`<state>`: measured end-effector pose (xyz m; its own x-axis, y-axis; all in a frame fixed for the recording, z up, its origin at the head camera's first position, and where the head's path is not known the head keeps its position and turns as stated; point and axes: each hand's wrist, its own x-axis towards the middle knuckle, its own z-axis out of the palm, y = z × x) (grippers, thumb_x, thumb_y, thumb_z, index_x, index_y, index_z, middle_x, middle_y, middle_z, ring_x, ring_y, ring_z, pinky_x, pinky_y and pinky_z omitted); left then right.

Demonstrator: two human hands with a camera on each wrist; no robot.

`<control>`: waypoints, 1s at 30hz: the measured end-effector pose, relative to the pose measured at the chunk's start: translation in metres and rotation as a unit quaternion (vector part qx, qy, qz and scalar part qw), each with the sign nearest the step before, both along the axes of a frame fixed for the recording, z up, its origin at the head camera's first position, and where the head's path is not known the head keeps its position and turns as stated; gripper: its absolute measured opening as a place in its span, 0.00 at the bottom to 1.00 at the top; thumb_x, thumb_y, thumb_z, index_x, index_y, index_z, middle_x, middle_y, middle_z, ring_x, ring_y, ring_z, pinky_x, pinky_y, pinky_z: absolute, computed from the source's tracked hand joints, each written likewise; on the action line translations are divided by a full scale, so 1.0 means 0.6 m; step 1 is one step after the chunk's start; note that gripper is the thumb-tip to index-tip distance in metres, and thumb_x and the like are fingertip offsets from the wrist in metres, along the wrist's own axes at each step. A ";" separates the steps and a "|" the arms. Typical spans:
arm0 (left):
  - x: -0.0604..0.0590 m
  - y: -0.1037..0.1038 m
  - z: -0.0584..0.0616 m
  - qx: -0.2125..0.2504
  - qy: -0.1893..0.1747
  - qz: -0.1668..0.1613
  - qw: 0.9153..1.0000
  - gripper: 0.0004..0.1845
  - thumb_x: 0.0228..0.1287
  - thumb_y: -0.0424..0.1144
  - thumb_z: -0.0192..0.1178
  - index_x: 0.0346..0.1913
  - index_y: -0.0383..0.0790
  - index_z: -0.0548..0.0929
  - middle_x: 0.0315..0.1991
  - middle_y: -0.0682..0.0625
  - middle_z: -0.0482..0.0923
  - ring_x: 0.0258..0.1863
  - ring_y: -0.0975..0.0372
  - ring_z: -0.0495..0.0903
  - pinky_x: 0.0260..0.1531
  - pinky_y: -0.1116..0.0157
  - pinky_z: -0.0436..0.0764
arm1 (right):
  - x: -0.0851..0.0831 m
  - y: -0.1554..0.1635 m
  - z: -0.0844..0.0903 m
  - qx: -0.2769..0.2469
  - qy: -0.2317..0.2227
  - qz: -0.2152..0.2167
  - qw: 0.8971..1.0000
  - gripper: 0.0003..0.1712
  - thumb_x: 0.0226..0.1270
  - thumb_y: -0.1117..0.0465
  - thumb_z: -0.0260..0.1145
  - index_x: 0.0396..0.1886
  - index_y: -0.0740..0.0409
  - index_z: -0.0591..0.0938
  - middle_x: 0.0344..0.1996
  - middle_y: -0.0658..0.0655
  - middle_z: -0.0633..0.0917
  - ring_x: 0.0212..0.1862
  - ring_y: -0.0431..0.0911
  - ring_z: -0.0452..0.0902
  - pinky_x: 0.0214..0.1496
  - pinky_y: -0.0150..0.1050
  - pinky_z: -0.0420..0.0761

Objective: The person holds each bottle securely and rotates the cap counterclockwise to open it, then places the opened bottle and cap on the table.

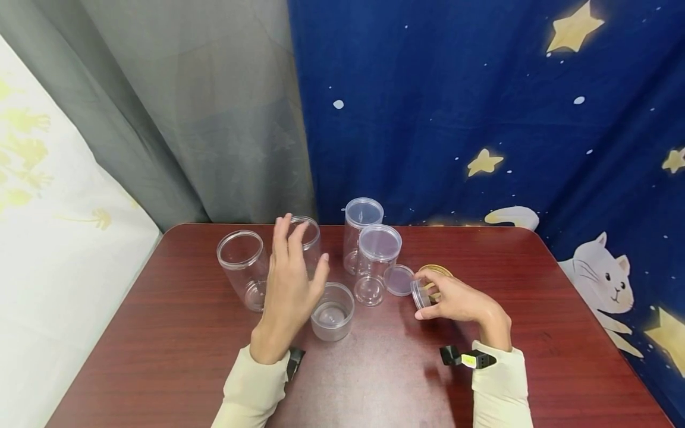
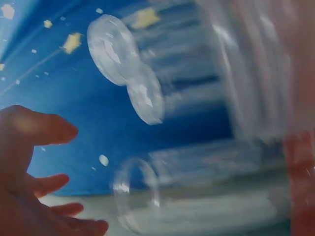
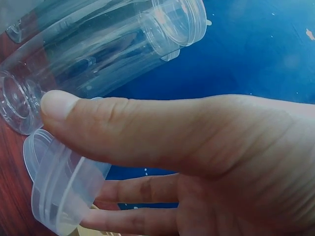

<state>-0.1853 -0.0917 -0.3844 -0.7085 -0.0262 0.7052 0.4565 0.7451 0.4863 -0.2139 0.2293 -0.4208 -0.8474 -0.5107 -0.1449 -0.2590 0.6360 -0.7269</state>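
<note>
My right hand (image 1: 460, 300) pinches a clear plastic lid (image 1: 420, 295), tilted on edge between thumb and fingers. In the right wrist view the lid (image 3: 56, 191) shows its ridged rim below the thumb. My left hand (image 1: 289, 288) is raised with fingers apart and holds nothing. Just right of it is a short, wide clear jar (image 1: 332, 330). Behind the left hand stands a tall clear jar (image 1: 313, 249), partly hidden, with another tall jar (image 1: 241, 267) to the left. Two tall jars, a front one (image 1: 379, 261) and a back one (image 1: 364, 229), have lids on.
Another clear lid (image 1: 398, 280) lies flat beside the front lidded jar. A gold-rimmed round piece (image 1: 437, 269) sits behind my right hand, partly covered by it. The dark red table (image 1: 171, 333) ends at a grey and a blue curtain (image 1: 428, 119).
</note>
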 end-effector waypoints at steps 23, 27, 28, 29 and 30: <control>0.010 0.069 -0.008 -0.024 -0.175 -0.062 0.982 0.50 0.49 0.43 0.78 0.71 0.30 0.61 0.63 0.36 0.72 0.62 0.45 0.73 0.60 0.45 0.72 | -0.007 0.002 -0.008 -0.031 -0.011 0.009 0.999 0.37 0.49 0.61 0.81 0.53 0.66 0.68 0.51 0.64 0.73 0.59 0.63 0.76 0.60 0.58 0.76; 0.013 0.088 -0.012 -0.008 -0.193 -0.070 0.979 0.54 0.49 0.42 0.78 0.73 0.32 0.55 0.64 0.36 0.70 0.63 0.46 0.73 0.60 0.48 0.74 | -0.007 0.005 -0.012 -0.035 -0.013 0.011 0.999 0.36 0.48 0.62 0.81 0.50 0.67 0.69 0.50 0.65 0.76 0.60 0.63 0.76 0.61 0.59 0.75; 0.014 0.093 -0.014 -0.006 -0.196 -0.070 0.978 0.55 0.49 0.42 0.78 0.74 0.32 0.54 0.65 0.35 0.70 0.63 0.46 0.73 0.60 0.49 0.74 | -0.008 0.005 -0.013 -0.039 -0.014 0.013 0.999 0.36 0.47 0.62 0.82 0.50 0.67 0.69 0.50 0.66 0.77 0.60 0.63 0.76 0.61 0.59 0.75; 0.014 0.097 -0.015 -0.005 -0.198 -0.068 0.978 0.55 0.49 0.42 0.78 0.74 0.32 0.53 0.65 0.35 0.70 0.63 0.47 0.73 0.60 0.49 0.75 | -0.008 0.006 -0.014 -0.043 -0.017 0.015 0.999 0.36 0.47 0.63 0.82 0.50 0.68 0.69 0.50 0.66 0.77 0.60 0.64 0.75 0.61 0.59 0.74; 0.014 0.101 -0.017 -0.005 -0.200 -0.064 0.978 0.56 0.49 0.42 0.78 0.74 0.32 0.53 0.65 0.35 0.69 0.63 0.47 0.73 0.60 0.50 0.75 | -0.007 0.007 -0.015 -0.046 -0.020 0.016 0.999 0.36 0.47 0.63 0.82 0.49 0.68 0.69 0.50 0.67 0.78 0.60 0.64 0.75 0.61 0.59 0.74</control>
